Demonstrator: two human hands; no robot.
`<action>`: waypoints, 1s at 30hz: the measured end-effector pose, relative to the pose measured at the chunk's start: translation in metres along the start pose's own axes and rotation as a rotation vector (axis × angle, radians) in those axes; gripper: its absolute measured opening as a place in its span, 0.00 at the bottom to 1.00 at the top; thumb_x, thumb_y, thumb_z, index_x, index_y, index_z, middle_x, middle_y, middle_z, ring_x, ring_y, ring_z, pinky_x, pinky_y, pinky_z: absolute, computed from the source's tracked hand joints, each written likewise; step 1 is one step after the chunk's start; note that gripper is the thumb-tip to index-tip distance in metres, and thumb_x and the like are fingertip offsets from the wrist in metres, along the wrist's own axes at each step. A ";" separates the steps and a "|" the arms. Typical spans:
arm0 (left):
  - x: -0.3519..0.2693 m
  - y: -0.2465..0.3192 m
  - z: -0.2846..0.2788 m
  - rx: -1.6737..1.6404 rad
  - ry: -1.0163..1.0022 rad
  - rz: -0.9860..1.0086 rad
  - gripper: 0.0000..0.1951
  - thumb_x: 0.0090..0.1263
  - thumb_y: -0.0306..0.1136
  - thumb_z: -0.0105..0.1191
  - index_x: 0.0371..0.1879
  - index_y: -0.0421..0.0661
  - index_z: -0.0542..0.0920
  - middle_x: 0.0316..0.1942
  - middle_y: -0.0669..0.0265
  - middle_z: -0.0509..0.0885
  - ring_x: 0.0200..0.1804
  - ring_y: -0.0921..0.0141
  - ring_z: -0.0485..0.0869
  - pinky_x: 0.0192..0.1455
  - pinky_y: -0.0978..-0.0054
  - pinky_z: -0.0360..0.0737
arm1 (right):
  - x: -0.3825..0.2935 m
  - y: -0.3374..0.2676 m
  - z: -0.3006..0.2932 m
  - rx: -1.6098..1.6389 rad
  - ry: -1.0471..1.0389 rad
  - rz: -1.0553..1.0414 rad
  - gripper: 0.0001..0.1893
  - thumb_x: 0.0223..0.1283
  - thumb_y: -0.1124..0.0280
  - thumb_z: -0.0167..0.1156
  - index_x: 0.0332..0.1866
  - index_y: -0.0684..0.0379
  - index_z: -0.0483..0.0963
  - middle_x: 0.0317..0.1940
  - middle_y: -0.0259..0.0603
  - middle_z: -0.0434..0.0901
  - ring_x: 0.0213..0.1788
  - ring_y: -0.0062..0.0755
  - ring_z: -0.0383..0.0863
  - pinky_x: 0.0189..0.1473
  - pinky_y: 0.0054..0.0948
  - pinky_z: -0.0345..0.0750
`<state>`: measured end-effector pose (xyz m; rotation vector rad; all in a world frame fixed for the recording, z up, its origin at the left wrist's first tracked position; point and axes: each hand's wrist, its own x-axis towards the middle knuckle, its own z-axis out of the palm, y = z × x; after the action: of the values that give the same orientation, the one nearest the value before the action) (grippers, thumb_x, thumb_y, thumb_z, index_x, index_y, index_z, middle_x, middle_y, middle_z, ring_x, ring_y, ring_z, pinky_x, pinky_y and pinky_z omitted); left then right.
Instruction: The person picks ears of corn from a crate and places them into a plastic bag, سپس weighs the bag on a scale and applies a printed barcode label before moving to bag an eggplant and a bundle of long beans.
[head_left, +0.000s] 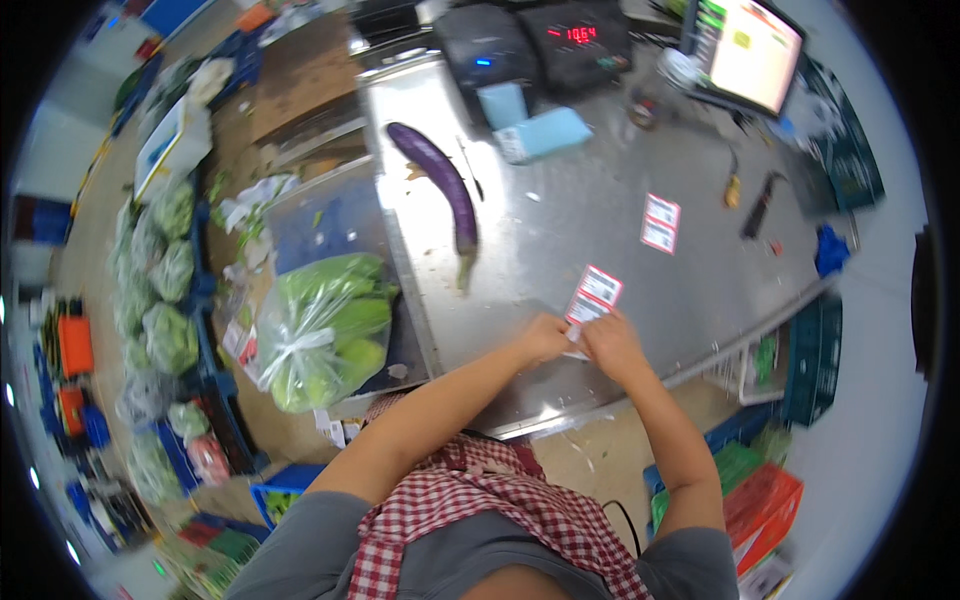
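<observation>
My left hand (545, 339) and my right hand (613, 346) meet over the front of a steel worktable (525, 255). Between them they pinch the lower end of a strip of red-bordered printed labels (596, 291). My fingers hide part of that lower end. Another pair of red-bordered labels (661, 223) lies on the steel, beyond and to the right of my right hand. A long purple eggplant (442, 176) rests on the table's left part, its stem end towards me. Left of my left arm sits a tied clear plastic bag of green vegetables (330, 330) on a lower metal surface.
Two dark label printers (487, 52), one with light-blue label backing (551, 135) before it, stand at the back. A monitor (750, 52) is at the back right. A dark-handled tool (761, 206) lies on the right. Bagged greens (172, 277) line the left; a red crate (765, 502) stands lower right.
</observation>
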<state>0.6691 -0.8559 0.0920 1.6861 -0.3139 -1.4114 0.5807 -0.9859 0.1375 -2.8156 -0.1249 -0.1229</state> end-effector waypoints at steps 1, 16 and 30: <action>0.004 -0.006 0.000 -0.024 0.026 0.011 0.08 0.44 0.28 0.61 0.22 0.39 0.81 0.18 0.67 0.77 0.22 0.76 0.73 0.25 0.76 0.70 | 0.000 0.004 0.002 0.032 -0.048 0.106 0.03 0.40 0.73 0.57 0.20 0.58 0.71 0.16 0.41 0.70 0.22 0.39 0.69 0.28 0.32 0.66; -0.160 -0.088 -0.079 0.221 0.702 0.445 0.15 0.49 0.34 0.56 0.34 0.42 0.75 0.36 0.58 0.73 0.41 0.61 0.73 0.43 0.70 0.71 | 0.197 -0.163 0.018 0.307 0.397 0.023 0.06 0.48 0.73 0.55 0.31 0.61 0.76 0.28 0.44 0.78 0.28 0.41 0.77 0.34 0.32 0.72; -0.443 -0.433 -0.058 -0.745 1.343 -0.407 0.11 0.53 0.32 0.51 0.33 0.42 0.81 0.27 0.61 0.82 0.28 0.72 0.79 0.34 0.77 0.75 | 0.271 -0.252 0.245 0.389 -0.103 0.313 0.13 0.45 0.68 0.52 0.36 0.61 0.76 0.32 0.54 0.77 0.37 0.48 0.77 0.40 0.36 0.71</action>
<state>0.4346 -0.2808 0.0588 1.6714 1.1887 -0.2699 0.8423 -0.6500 0.0111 -2.4151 0.2435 0.1086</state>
